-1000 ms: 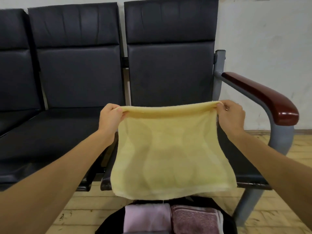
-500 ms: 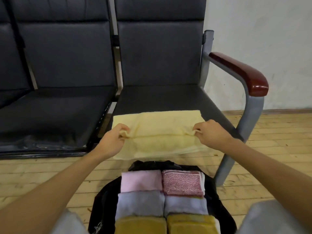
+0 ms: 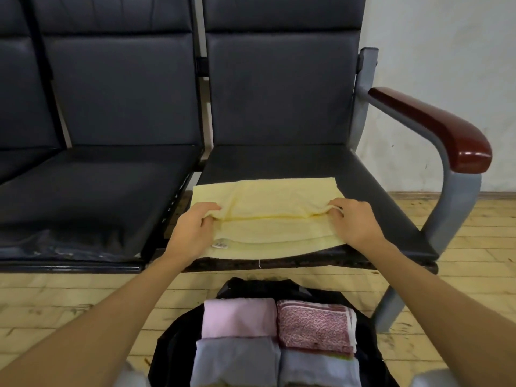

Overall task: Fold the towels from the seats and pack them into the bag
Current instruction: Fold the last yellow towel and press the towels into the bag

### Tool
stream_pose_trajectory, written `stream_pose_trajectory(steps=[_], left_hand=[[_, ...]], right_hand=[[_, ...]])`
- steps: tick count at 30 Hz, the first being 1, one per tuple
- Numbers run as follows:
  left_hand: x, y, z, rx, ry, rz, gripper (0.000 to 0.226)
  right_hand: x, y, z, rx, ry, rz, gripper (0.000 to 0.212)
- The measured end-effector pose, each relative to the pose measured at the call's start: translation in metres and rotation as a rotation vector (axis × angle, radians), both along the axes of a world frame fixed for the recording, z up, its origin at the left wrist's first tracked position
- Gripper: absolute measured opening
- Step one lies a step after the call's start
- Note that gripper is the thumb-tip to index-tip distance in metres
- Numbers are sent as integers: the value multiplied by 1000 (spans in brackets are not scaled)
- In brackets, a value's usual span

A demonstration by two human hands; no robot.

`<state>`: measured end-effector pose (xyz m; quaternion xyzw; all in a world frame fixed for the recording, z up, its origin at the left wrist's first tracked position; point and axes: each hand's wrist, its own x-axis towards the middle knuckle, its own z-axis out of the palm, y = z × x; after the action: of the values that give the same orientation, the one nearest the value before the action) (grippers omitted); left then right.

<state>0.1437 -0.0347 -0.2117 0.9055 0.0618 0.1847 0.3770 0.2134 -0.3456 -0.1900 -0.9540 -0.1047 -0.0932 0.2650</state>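
Here, yellow towel (image 3: 269, 229) on seat (image 3: 377, 188), long axis left-to-right, left hand (image 3: 192, 230) and right hand (image 3: 354, 223) pinching its fold.

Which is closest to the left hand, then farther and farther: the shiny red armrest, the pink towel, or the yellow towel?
1. The pale yellow towel: the left hand pinches its left side.
2. The folded pink towel: lower down, in the black bag.
3. The dark red glossy armrest: far right.
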Motion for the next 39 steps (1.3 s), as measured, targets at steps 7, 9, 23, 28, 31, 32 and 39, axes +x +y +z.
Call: stream_pose_trajectory(steps=[7,9,23,28,31,32,39], left_hand=[[-23,14,21,-185,-165,36,25],[-34,15,27,-187,-168,23,24],[-55,17,27,7,131,113,18],[-34,15,19,126,409,267,45],[-28,10,23,151,490,301,37],[-26,10,24,123,491,302,31],[-32,3,31,-205,410,231,13]], right_hand=[[-17,-17,20,180,-186,-110,28],[-27,-25,27,153,-218,-86,27],[-47,-38,21,69,50,-49,34],[-31,-23,17,115,201,-227,17],[-25,-15,18,135,317,-280,14],[-24,-13,20,152,348,-277,16],[-25,-20,35,304,524,-238,25]])
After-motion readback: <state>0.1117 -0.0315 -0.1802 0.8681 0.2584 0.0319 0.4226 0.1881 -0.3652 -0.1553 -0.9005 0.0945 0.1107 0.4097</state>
